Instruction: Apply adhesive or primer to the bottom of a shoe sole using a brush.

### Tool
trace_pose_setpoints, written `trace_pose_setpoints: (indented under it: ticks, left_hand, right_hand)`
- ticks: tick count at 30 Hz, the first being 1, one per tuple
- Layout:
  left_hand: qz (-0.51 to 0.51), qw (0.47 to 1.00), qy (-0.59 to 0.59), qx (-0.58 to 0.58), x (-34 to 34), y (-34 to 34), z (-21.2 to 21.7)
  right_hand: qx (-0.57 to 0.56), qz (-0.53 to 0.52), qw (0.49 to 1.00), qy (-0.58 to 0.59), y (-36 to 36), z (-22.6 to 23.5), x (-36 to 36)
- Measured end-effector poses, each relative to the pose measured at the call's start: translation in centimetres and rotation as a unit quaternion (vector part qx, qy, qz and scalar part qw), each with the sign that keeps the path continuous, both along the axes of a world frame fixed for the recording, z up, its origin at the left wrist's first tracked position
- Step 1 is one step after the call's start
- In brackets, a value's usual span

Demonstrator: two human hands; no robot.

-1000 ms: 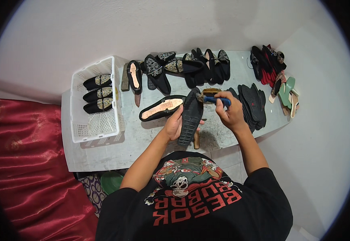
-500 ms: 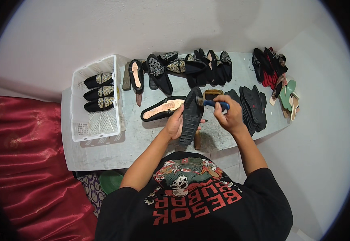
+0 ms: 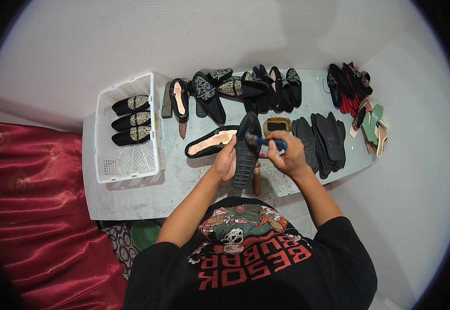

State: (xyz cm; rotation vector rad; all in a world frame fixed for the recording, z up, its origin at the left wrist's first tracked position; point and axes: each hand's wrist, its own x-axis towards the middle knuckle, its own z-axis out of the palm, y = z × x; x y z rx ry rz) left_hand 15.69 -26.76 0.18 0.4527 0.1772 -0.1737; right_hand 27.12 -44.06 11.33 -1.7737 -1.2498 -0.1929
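Head view: my left hand (image 3: 226,163) grips a black shoe (image 3: 246,150) sole-up above the bench's (image 3: 183,181) near edge; my right hand (image 3: 287,155) is closed on a blue-handled brush (image 3: 266,142) touching that sole.

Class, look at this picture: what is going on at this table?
A person at a pale table holds a black shoe sole-up in the left hand. The right hand holds a blue-handled brush against that sole. A tan-lined shoe lies beside it. Three decorated black shoes sit in a white basket on the left; loose black soles lie to the right.
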Motion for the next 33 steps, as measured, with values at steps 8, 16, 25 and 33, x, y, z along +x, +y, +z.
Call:
trace_pose_setpoints:
  ticks: [8,16,25,33]
  left_hand:
    - [-0.005,1.000,-0.018,-0.005,0.0,-0.4,0.5]
    - [0.036,0.999,0.001,-0.039,-0.1,0.1,0.0]
    - [0.028,0.998,-0.052,-0.033,0.6,1.0,1.9]
    - [0.032,0.995,-0.079,-0.053,1.0,2.8,0.8]
  right_hand:
    - [0.047,-0.057,0.996,-0.040,1.2,-0.3,1.5]
    - [0.032,0.010,0.999,-0.029,1.5,-0.7,-0.3]
    - [0.053,-0.005,0.995,-0.083,2.4,0.0,1.2]
    - [0.043,0.036,0.998,-0.035,3.6,0.1,1.2]
